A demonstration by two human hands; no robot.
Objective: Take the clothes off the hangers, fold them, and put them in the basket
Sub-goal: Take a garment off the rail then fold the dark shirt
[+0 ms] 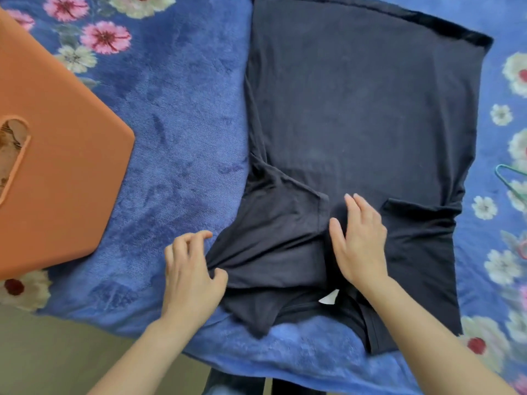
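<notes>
Our left grip (191, 273) pinches the sleeve (271, 252) of the shirt (362, 109) with curled fingers; just right of it, our right grip (360, 240) presses flat, fingers straight.

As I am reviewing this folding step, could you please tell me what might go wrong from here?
1. The left hand pinches the bunched sleeve of the dark navy T-shirt; folded so, it may crease.
2. The shirt's collar end lies at the near edge of the blue floral blanket and might slide off.
3. The thin green hanger lies near the shirt's right side and could snag.
</notes>
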